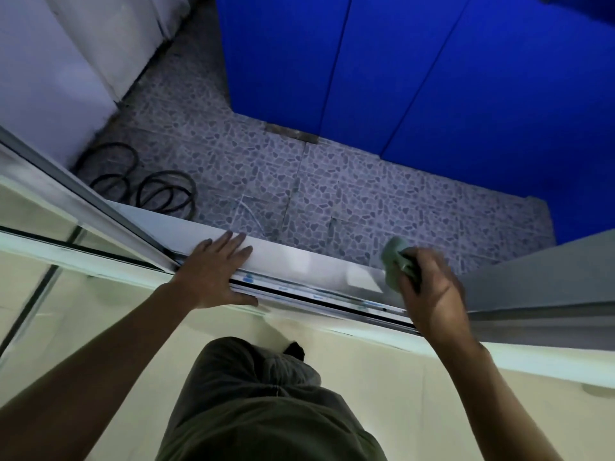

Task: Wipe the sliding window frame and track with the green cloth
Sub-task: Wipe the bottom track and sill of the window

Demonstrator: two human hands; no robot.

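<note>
Below, seen from a head camera looking down, a green cloth (394, 266) is bunched in the right hand (429, 294), whose fingers are clenched around it. The cloth touches the far right end of the track (319, 299), just where the grey frame (532, 287) meets it. The track is a narrow metal channel with dark grooves, running left to right across the sill (289, 257).

Left of the cloth, the left hand (213, 274) lies flat across the sill and track, fingers straight and released, bracing the body. Further left, the sliding pane (86, 234) stands pushed aside.

Beyond the sill, well below, is a pebble-patterned floor (332, 188) with coiled black hose (156, 191) and blue panels (432, 78).

Risks, as a judgement: the cloth sits at the outer edge, so a loose grip could let it fall to that floor. Leaning weight on the bracing hand could let it slip on the smooth sill.
</note>
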